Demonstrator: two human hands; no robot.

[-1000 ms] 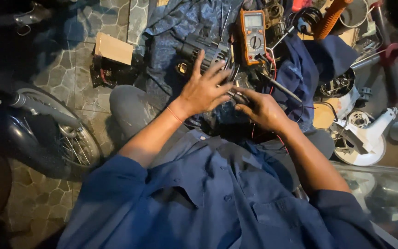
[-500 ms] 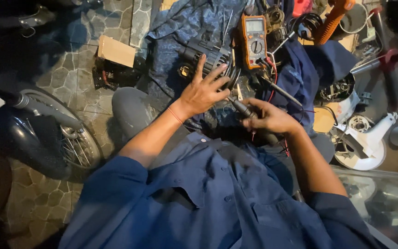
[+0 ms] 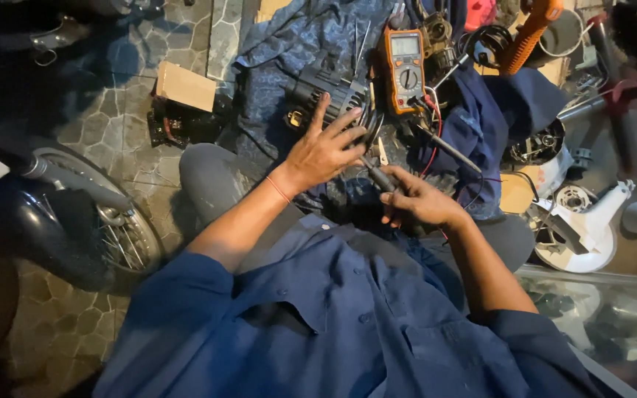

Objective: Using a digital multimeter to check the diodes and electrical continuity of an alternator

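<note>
My left hand (image 3: 326, 151) lies palm down with fingers spread on a dark ribbed motor part (image 3: 331, 94) that rests on a blue patterned cloth (image 3: 289, 51). My right hand (image 3: 418, 200) is closed around the black handle of a thin tool (image 3: 374, 173), whose tip points toward the motor part beside my left fingers. An orange multimeter (image 3: 402, 70) with red and black leads lies just beyond both hands.
A motorcycle wheel (image 3: 105, 221) stands at the left on the stone-tiled floor. A cardboard box (image 3: 186, 86) sits on a black object at upper left. White fan parts (image 3: 587, 225), an orange-handled tool (image 3: 528, 33) and blue cloth (image 3: 503, 110) crowd the right.
My right hand has drawn back a little toward my body with the tool. My left hand has stayed spread on the motor part.
</note>
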